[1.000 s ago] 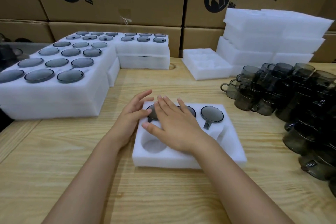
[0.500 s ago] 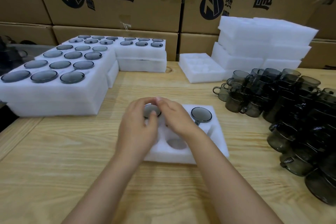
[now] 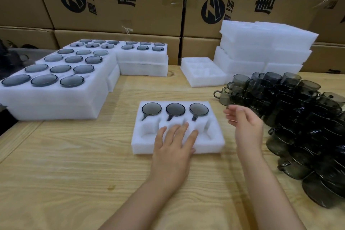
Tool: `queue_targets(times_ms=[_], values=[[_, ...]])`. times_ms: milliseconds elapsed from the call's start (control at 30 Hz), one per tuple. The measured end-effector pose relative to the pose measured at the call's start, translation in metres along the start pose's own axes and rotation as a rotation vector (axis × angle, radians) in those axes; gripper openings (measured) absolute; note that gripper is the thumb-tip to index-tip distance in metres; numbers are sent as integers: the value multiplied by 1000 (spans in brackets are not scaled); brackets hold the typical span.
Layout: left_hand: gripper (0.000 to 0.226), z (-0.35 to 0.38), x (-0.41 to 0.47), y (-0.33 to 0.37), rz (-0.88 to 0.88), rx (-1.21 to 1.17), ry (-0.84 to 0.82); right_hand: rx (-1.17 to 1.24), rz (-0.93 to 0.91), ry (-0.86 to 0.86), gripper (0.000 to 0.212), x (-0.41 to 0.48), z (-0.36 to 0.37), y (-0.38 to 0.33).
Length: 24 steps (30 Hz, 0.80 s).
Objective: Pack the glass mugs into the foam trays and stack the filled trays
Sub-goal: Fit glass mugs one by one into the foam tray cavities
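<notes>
A white foam tray (image 3: 214, 143) lies on the wooden table in front of me. Its far row holds three smoky glass mugs (image 3: 175, 109), rims up, handles in the slots toward me; the near row of pockets is bare. My left hand (image 3: 172, 144) rests flat on the tray's near middle with straight fingers. Off the tray's right edge my right hand (image 3: 244, 126) hovers with loosely spread fingers and holds nothing, close to the pile of loose mugs (image 3: 298, 117) on the right.
Stacks of filled foam trays (image 3: 56, 95) stand at the left and back left. An unfilled tray (image 3: 203, 71) and a pile of spare foam trays (image 3: 261, 50) sit at the back right. Cardboard boxes (image 3: 119, 0) wall off the table's far edge.
Both hands have left the mugs in the far row. The left hand dropped onto the tray's near side; the right hand swung right, toward the loose mugs. All three far mugs now show.
</notes>
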State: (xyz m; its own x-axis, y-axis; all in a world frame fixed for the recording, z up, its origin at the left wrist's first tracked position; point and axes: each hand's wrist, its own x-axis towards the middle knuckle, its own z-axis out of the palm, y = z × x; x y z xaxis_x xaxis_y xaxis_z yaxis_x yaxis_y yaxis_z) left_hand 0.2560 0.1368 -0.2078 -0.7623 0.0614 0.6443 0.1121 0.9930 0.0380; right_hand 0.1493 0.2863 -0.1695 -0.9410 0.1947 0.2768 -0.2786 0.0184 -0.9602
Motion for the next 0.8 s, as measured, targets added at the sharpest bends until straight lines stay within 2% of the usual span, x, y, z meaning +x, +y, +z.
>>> queue_targets(times_ms=[67,133,167,233,300,433,533,700,800], values=[[35,5,4,18,58,36,97,-211,-9,57,23,7,-15,13],[40,7,6,44,153,-66,153,-419,-31,15,22,15,-23,22],[36,8,6,57,180,-146,126,-519,-55,-20,25,19,-23,26],[26,10,7,71,160,-299,-34,-661,-126,-99,40,26,-19,32],[26,15,9,66,108,-377,-166,-754,-180,-156,51,31,-14,34],[22,23,13,45,94,-575,-323,-969,-188,-233,61,42,-11,40],[24,25,12,45,108,-606,-278,-1042,-152,-244,55,52,-9,40],[23,23,13,45,113,-635,-221,-1069,-228,-77,35,45,-5,33],[23,22,13,46,104,-651,-217,-1051,-264,-46,26,32,-2,30]])
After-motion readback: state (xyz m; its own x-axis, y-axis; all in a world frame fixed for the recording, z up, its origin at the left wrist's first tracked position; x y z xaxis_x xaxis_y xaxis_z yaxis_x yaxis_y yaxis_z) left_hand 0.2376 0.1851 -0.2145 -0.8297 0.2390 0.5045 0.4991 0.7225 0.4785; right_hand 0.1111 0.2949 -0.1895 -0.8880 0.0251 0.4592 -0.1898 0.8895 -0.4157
